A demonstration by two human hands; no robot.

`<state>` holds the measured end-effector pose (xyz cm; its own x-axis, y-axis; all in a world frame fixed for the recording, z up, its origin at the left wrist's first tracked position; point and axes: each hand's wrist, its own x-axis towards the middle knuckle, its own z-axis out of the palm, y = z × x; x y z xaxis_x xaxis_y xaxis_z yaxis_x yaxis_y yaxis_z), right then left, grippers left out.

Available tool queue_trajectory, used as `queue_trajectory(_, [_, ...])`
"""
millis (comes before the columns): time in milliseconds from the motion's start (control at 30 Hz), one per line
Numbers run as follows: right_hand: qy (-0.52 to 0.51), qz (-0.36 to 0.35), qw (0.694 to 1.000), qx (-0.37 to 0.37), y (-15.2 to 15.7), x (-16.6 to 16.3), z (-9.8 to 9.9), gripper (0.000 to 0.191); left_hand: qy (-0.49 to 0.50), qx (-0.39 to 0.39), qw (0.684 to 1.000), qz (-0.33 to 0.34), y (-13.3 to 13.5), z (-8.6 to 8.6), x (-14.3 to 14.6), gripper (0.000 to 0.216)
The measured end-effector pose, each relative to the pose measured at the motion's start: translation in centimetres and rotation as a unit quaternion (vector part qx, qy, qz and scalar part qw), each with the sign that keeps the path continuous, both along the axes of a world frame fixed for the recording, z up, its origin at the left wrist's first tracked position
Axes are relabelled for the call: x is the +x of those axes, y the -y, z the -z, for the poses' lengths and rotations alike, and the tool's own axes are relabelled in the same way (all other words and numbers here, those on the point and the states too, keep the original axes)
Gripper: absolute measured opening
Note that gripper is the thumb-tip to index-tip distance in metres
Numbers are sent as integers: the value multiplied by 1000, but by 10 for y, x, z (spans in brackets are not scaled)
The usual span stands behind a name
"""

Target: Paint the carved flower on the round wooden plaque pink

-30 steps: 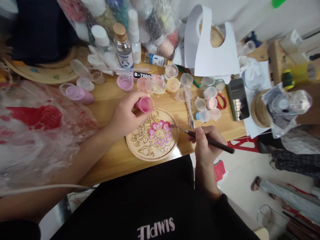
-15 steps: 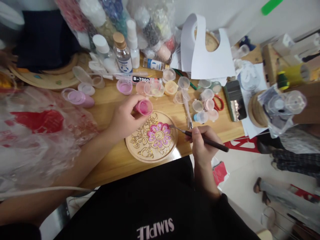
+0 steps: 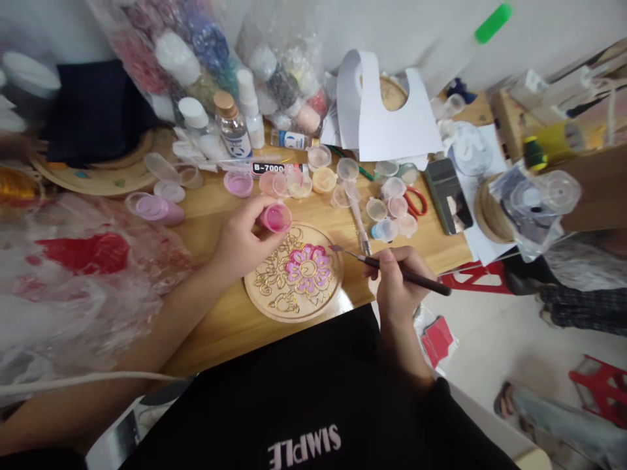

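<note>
My left hand (image 3: 243,235) is closed around a small clear cup of deep pink paint (image 3: 276,218), tilted above the upper edge of a round wooden disc (image 3: 274,307). Raised gold outlines of flowers and leaves cover the disc. One large flower (image 3: 308,268) on it has pink and lilac petals with a bare centre. My right hand (image 3: 398,281) grips the dark handle of a small palette knife (image 3: 414,279). Its thin metal blade points left, with pink on the tip, over the disc's right edge near the flower. Whether the tip touches the disc, I cannot tell.
Several small paint cups (image 3: 324,179) stand behind the disc, near a B-7000 tube (image 3: 274,169) and bottles (image 3: 233,127). Right are a clear-handled brush (image 3: 360,225), red scissors (image 3: 416,202) and a phone (image 3: 448,196). Crumpled plastic (image 3: 98,294) lies left.
The palette knife's tip has drawn slightly away from the flower's petals toward the right. The cup in my left hand stays near the disc's upper edge. The whole view has shifted a little.
</note>
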<state>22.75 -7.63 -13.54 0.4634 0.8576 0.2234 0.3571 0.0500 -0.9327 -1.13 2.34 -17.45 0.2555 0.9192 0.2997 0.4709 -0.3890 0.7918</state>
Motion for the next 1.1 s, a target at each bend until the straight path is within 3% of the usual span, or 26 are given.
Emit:
queue_trajectory(200, [-145,15,989,4,-17,-1,3,35,4,32,999,2,-2,3,-2,23])
queue_trajectory(400, [-211,-13,977,2,-32,-8,-1,38,6,45,999,1,-3,8,-2,23])
queue_trajectory(633, [-111,-156,981,27,-40,-38,-19,26,59,100,993,18,-10,17,-3,19])
queue_trajectory(833, [-7,-183,983,30,-50,-51,-26,21,49,203,977,37,-12,9,-2,18])
queue_trajectory(967, [-29,-197,980,-10,-60,-50,-22,28,48,234,970,36,-9,7,0,15])
queue_trajectory(1100, [-130,-217,966,-57,-71,-46,-15,31,43,185,981,31,-5,8,1,21])
